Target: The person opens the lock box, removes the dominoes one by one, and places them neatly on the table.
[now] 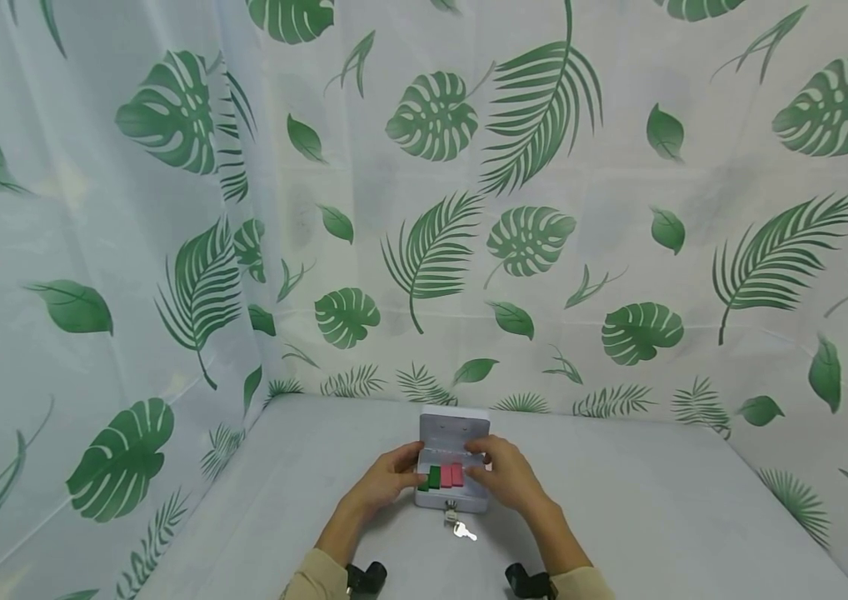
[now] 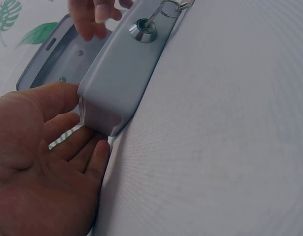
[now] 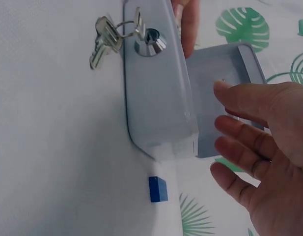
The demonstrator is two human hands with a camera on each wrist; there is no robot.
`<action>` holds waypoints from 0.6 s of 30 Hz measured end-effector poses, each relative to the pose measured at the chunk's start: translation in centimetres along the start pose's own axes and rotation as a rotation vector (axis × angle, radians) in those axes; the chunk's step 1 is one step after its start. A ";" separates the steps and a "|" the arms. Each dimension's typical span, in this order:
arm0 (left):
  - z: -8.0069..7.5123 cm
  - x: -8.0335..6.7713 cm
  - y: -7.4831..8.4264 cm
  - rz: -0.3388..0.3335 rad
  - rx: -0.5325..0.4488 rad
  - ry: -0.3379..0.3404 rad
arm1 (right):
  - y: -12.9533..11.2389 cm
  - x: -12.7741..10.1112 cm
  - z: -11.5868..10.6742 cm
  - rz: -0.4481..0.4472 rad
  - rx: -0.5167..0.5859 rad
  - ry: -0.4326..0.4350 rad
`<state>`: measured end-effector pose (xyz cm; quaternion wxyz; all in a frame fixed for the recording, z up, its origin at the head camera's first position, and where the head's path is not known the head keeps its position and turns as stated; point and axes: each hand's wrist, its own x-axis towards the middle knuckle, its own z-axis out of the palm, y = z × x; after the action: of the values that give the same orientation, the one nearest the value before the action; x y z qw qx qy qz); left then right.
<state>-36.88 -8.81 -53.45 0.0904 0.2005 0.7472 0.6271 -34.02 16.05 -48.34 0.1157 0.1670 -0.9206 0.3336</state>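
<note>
A small grey metal cash box [image 1: 452, 498] stands on the table with its lid [image 1: 455, 428] raised. Inside it stand a green block [image 1: 435, 477] and red blocks [image 1: 452, 475]. A key sits in the front lock [image 2: 143, 30], and a second key [image 1: 463, 530] hangs from its ring. My left hand [image 2: 43, 162] holds the box's left end, thumb on the rim corner and fingers along the end wall. My right hand [image 3: 264, 147] is beside the right end, its fingers straight and spread, just off the wall. A blue block [image 3: 158, 189] lies on the table by that end.
The grey table top [image 1: 656, 500] is closed in at the back and on both sides by a white curtain with green leaves [image 1: 431, 250]. Two black wrist cameras [image 1: 367, 577] show at the bottom edge.
</note>
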 end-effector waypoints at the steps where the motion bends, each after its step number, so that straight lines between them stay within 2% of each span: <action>1: 0.0 0.0 0.0 0.002 -0.002 -0.002 | 0.0 0.0 0.1 -0.005 0.009 -0.005; 8: 0.0 0.0 -0.2 0.002 -0.016 -0.004 | -0.2 0.1 0.6 -0.019 0.069 -0.056; 18: 0.1 -0.3 0.3 0.003 0.000 0.008 | -0.6 0.2 1.1 0.005 0.027 -0.064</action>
<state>-36.51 -8.85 -53.22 0.0867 0.1991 0.7472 0.6281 -34.09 14.89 -48.78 0.0832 0.1770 -0.9195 0.3410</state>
